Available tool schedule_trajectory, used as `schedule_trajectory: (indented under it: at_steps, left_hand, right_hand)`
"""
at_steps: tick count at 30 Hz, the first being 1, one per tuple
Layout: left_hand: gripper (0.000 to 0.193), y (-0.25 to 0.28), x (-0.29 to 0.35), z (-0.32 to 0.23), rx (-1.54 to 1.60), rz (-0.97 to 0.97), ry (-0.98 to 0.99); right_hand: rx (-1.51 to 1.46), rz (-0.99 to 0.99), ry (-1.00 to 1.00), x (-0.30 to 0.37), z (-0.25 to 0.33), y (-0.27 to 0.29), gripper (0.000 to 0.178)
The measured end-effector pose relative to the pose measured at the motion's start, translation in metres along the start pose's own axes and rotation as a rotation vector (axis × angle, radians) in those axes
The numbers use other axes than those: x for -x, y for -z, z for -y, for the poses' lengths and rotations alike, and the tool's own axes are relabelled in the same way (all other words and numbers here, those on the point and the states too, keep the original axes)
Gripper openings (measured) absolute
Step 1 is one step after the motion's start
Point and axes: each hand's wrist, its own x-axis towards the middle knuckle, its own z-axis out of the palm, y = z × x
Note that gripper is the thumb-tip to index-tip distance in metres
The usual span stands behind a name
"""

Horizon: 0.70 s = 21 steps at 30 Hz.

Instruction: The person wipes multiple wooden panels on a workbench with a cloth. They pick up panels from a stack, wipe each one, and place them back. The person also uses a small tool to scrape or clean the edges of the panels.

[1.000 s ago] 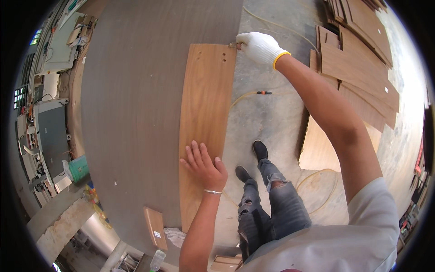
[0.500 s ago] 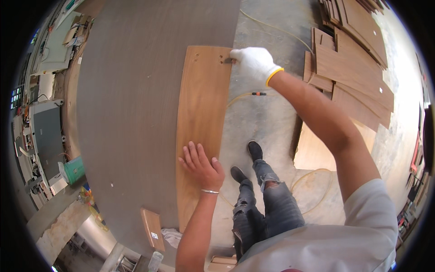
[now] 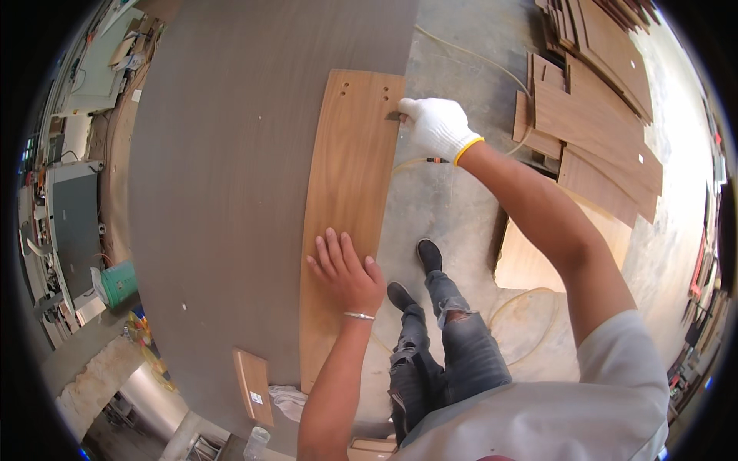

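Observation:
A long, light-brown wooden panel lies along the right edge of the grey-brown worktable, with small round holes at its far end. My left hand, bare and with a silver bracelet at the wrist, rests flat on the panel's nearer half with fingers spread. In a white knitted glove with a yellow cuff, my right hand pinches a small dark flat blade. The blade touches or hovers over the panel's right edge, just nearer than the holes; contact cannot be told.
At the near left of the table lie a short wooden piece with a white label and a white cloth. Stacked brown panels stand on the floor at right. A yellowish hose crosses the floor. A green bucket sits at left.
My right hand and the blade have shifted slightly nearer along the panel's right edge, away from the holes. My left hand stays flat on the panel. The whole view has shifted a little.

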Motion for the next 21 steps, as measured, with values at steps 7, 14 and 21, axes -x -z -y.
schedule_trajectory:
  at_steps: [7,14,21]
  left_hand:
    - [0.063,0.005,0.001,0.001,0.019,0.017,0.029]
    - [0.064,0.004,0.001,-0.001,0.022,0.011,0.036]
    - [0.060,0.002,0.001,0.002,0.086,-0.068,0.039]
  right_hand:
    - [0.003,-0.029,0.128,0.041,0.018,-0.035,0.015]
    - [0.035,0.055,0.118,0.080,0.049,-0.044,0.009]
    - [-0.003,0.154,0.160,0.148,0.094,-0.063,0.017]
